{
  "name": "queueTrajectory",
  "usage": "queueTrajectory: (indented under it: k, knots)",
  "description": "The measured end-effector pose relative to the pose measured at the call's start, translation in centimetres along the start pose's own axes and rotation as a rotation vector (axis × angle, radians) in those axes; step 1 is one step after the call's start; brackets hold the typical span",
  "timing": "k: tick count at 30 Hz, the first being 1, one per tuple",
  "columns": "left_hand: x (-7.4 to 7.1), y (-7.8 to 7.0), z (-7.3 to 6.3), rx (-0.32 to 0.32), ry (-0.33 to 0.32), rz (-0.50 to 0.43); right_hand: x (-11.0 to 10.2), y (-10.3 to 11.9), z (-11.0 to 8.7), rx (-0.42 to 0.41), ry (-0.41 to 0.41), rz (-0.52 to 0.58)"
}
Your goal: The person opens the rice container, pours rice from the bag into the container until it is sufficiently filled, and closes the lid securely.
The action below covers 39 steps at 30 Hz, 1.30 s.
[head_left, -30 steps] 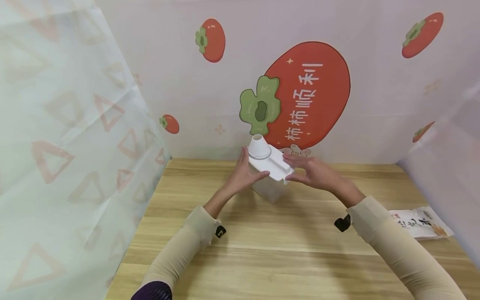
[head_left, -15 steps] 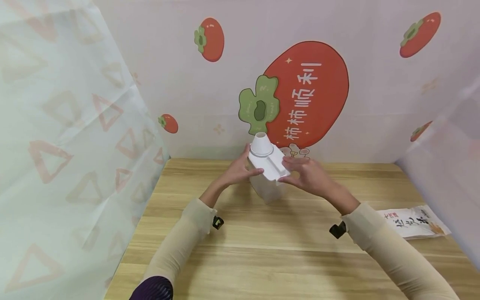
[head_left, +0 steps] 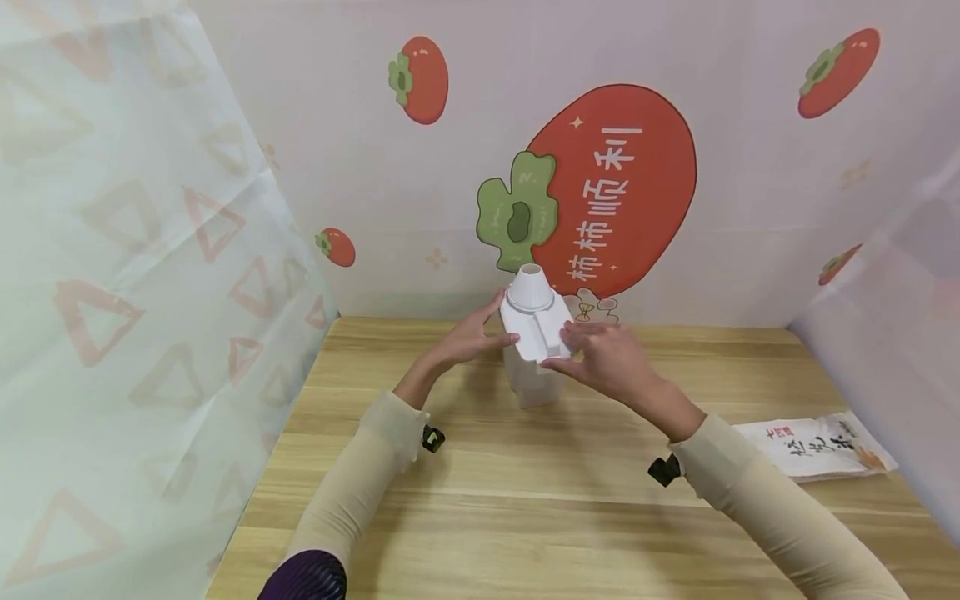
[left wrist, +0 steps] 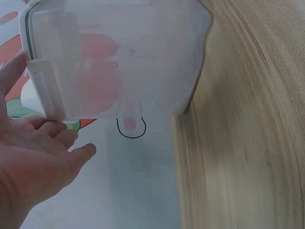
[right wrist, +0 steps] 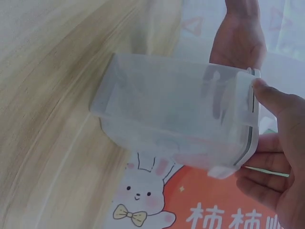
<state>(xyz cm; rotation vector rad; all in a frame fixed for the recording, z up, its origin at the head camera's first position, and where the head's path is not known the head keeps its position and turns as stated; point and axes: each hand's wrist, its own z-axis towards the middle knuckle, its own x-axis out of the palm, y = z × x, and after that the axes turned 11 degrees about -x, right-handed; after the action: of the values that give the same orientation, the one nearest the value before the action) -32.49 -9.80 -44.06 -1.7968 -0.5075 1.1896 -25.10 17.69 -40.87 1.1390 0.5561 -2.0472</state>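
Observation:
A translucent plastic storage container (head_left: pixel 534 387) with a white lid (head_left: pixel 528 332) stands at the back of the wooden table. From the lid's far end rises a white cone-shaped spout (head_left: pixel 531 290). My left hand (head_left: pixel 468 340) holds the lid's left edge between thumb and fingers. At the right front corner, my right hand (head_left: pixel 613 357) grips the lid rim, thumb toward the front. The right wrist view shows the see-through body (right wrist: pixel 162 95), with nothing distinct visible inside. In the left wrist view, my left fingers (left wrist: pixel 62 133) curl beside the lid's edge.
A white printed packet (head_left: pixel 821 447) lies on the right side of the wooden table (head_left: pixel 525 517). Close behind the container hangs a wall sheet (head_left: pixel 420 192) printed with persimmons. Patterned sheets also flank the table on both sides.
The container has turned clockwise seen from above: its spout end moved right and its near end left. Both hands have shifted left with it, still holding the lid.

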Motion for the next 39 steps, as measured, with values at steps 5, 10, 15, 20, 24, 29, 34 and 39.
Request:
queueTrajectory:
  k: [5,10,15,20,24,29,34,39]
  knots:
    - [0.0,0.1,-0.3,0.018,0.000,0.013,0.5,0.6,-0.1,-0.014,-0.047,-0.024]
    - [0.3,-0.5,-0.7,0.055,-0.074,0.115,0.7,0.4,-0.7,-0.022,-0.082,0.008]
    - [0.9,-1.5,-1.2,0.114,-0.124,0.254,0.2,-1.3,-1.6,-0.014,-0.036,0.151]
    - [1.6,-2.6,-2.0,0.092,-0.166,0.339,0.0,-3.0,-2.3,-0.031,0.072,0.286]
    - [2.0,-3.2,-2.4,0.058,-0.185,0.396,0.1,-3.6,-2.4,-0.028,0.102,0.335]
    - [2.0,-3.3,-2.6,0.030,-0.159,0.421,0.3,-3.5,-2.2,-0.030,0.090,0.332]
    - [1.4,-2.9,-2.6,0.043,-0.125,0.439,0.6,-2.8,-1.9,-0.045,0.046,0.289]
    - [0.6,-2.5,-2.5,0.062,-0.075,0.432,1.1,-1.9,-1.9,-0.054,-0.008,0.259]
